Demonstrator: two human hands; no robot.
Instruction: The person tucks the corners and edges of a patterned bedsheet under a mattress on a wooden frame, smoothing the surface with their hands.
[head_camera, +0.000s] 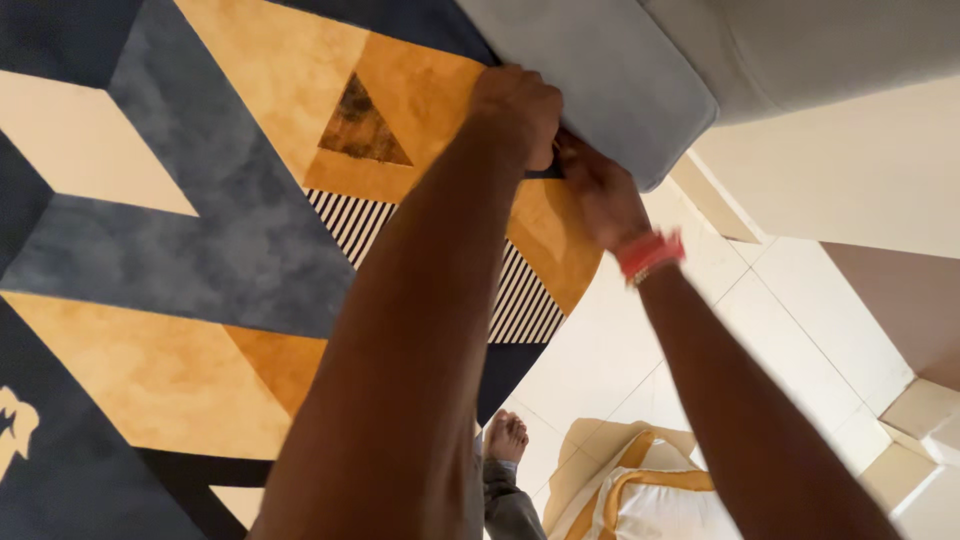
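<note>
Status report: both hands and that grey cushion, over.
Left hand and right hand both gripping grey cushion edge. Cushion raised over patterned rug. Nothing blocking.

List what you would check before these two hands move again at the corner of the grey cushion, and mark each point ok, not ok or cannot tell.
1. Left hand on the grey cushion corner: closed over the edge, ok.
2. Right hand on the same corner: fingers hidden under the cushion, cannot tell.
3. Both hands close together at one corner: ok.
4. Patterned rug lying flat below: ok.
5. Bare foot placement: partly on tile by the rug edge, ok.
6. Cream and yellow pillow on the tiled floor near the foot: possible trip hazard, not ok.
</note>
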